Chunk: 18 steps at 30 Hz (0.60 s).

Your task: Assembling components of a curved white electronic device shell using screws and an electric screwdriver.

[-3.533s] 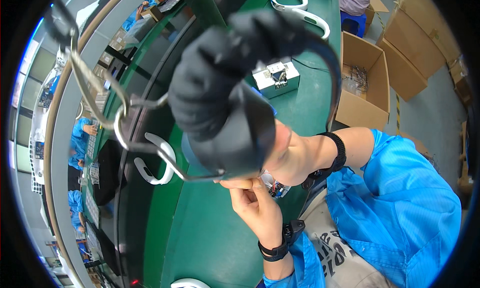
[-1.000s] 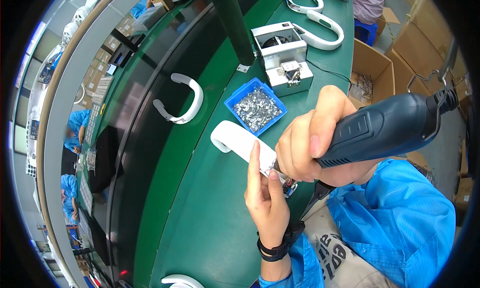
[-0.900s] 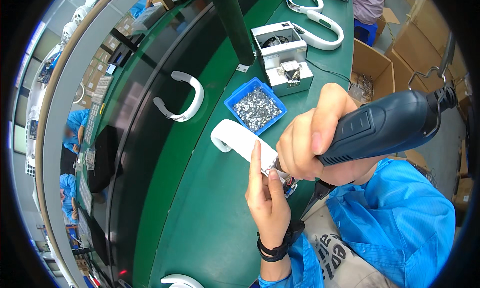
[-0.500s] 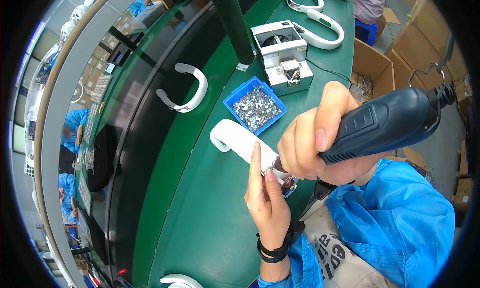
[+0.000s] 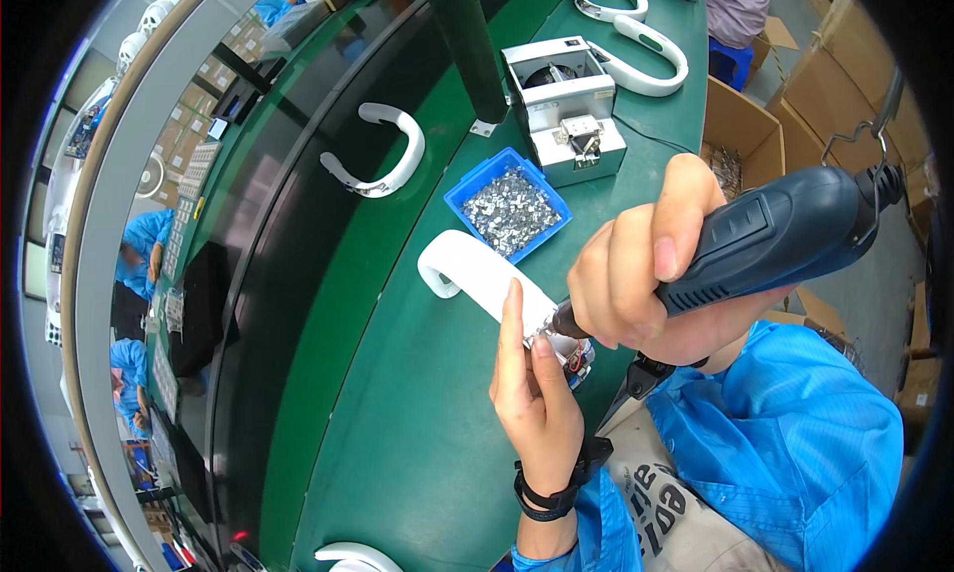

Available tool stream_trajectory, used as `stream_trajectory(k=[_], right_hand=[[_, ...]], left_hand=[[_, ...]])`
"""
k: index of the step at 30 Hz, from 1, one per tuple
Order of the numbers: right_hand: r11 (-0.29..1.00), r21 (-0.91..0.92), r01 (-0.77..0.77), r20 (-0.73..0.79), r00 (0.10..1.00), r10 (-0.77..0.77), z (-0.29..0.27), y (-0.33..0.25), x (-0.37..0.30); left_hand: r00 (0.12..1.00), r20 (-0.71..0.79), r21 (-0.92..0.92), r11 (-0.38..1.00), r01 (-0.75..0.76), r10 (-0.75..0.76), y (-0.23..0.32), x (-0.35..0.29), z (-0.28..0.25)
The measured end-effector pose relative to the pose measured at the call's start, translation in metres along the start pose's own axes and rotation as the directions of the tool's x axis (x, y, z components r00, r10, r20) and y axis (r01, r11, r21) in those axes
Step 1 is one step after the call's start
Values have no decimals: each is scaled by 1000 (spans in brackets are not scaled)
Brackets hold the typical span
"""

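My left hand [image 5: 532,388] holds the near end of a white curved band-shaped part [image 5: 475,274] that lies over the green table. My right hand [image 5: 646,264] grips a dark blue electric screwdriver [image 5: 785,229], its tip pressed onto the end of the white part just beside my left thumb. A hook and cable hang from the screwdriver's rear end at the right.
A blue tray of small metal parts [image 5: 509,204] sits just beyond the white part. Behind it stands a grey box-shaped device [image 5: 561,110]. Another white curved part [image 5: 383,150] rides the dark conveyor belt [image 5: 288,274]; more white parts [image 5: 646,50] lie at the far end. Cardboard boxes [image 5: 740,140] stand right.
3.5 s ago my right hand was raised close to the camera; it has since come down with the screwdriver onto the white part. The white part on the belt has drifted farther away.
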State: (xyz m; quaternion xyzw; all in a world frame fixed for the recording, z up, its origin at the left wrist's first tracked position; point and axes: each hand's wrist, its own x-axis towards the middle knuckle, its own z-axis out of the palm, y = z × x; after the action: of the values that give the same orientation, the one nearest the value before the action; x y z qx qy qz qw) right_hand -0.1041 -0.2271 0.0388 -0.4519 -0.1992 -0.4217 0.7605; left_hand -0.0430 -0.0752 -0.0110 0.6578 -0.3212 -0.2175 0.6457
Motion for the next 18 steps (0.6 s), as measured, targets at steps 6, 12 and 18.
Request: stream_trajectory(k=[6, 12, 18], right_hand=[[999, -46, 23, 19, 1000, -22, 2, -2, -4], [998, -51, -22, 65, 998, 25, 7, -3, 1], [995, -28, -99, 121, 987, 102, 8, -4, 10]], left_hand=[[994, -45, 94, 991, -90, 94, -6, 2, 5], [1000, 2, -62, 998, 10, -10, -3, -2, 1], [999, 32, -75, 997, 4, -2, -4, -2, -2]])
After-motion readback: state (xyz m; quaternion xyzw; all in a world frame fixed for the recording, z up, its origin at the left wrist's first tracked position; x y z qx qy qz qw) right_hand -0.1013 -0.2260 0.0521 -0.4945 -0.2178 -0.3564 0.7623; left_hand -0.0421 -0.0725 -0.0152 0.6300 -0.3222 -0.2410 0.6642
